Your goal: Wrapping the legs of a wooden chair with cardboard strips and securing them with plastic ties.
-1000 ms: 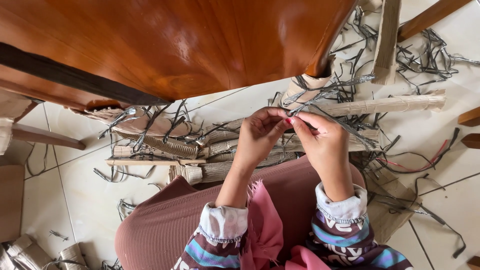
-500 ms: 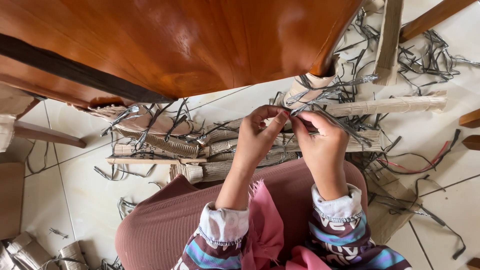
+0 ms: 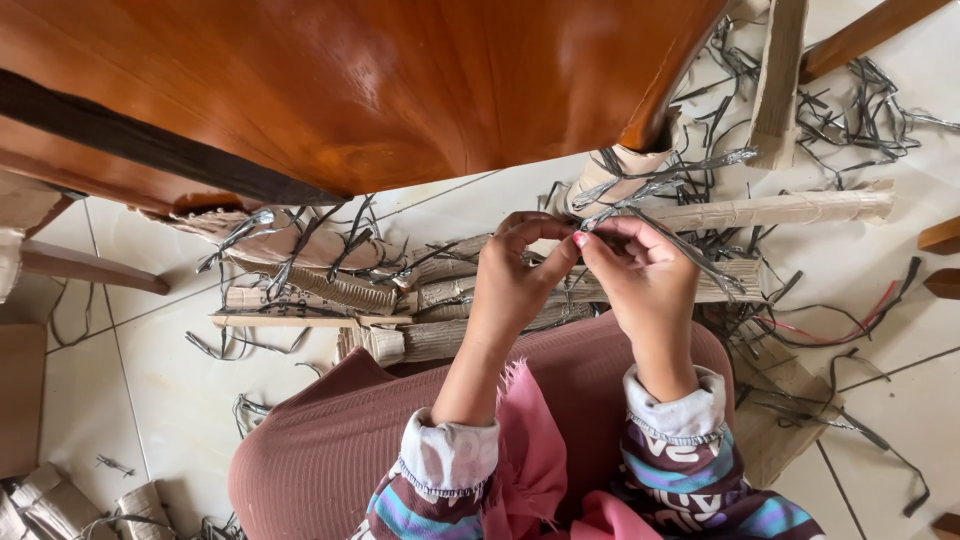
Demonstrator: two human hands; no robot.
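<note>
Both your hands meet at mid-frame, just below the edge of the wooden table top. Your left hand is curled, thumb & forefinger pinched together near the tip of a thin grey strip; your right hand is also pinched on that strip, fingertips touching the left ones. So both are grasping the same strip, w/ its free end running off to the right & down past your right knuckles. Can't tell if it's wire or plastic band, too thin to say.

Strip sits above your lap, over the mauve ribbed skirt, which covers your knees at the bottom of the view. A pink frayed cloth lies between your forearms. Your sleeves are striped w/ pale cuffs.

Beyond your hands, on the pale tiled floor, lie several rolled corrugated cardboard pieces, some long & tube-like, some short & crumpled, all tangled w/ more loose grey strips. One thin wooden slat lies flat to the left of your left hand, near but not touching. Red cord shows at right among the dark strands. Flat brown cardboard sheet sits at far left edge, well apart from you
</note>
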